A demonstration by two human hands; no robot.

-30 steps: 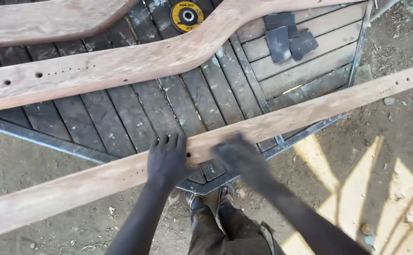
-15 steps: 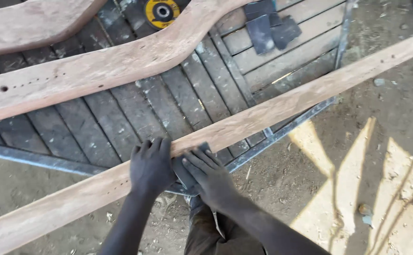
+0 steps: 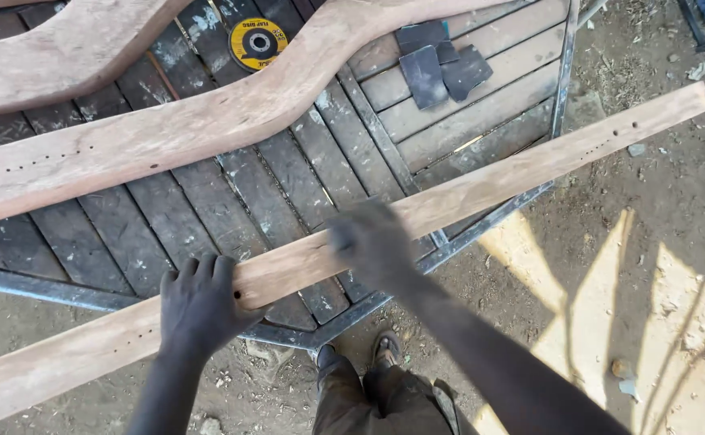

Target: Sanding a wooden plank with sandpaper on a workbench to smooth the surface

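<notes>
A long straight wooden plank [image 3: 521, 171] with small drilled holes lies diagonally across the near edge of a dark slatted bench top [image 3: 207, 211]. My left hand [image 3: 201, 304] presses flat on the plank's lower part, fingers spread over it. My right hand [image 3: 368, 242] is blurred by motion and rests on the plank a little further up; something dark may be under its palm, but the blur hides it.
Two curved wooden pieces [image 3: 167, 133] lie across the bench top. A yellow and black abrasive disc [image 3: 257, 42] and several dark sandpaper sheets [image 3: 441, 68] sit at the back. A metal frame rail [image 3: 465, 238] edges the bench. Below are dirt ground and my shoes [image 3: 386, 350].
My right hand has slid up the plank to the right, away from my left hand. The left hand stays pressed on the plank. The view has shifted slightly.
</notes>
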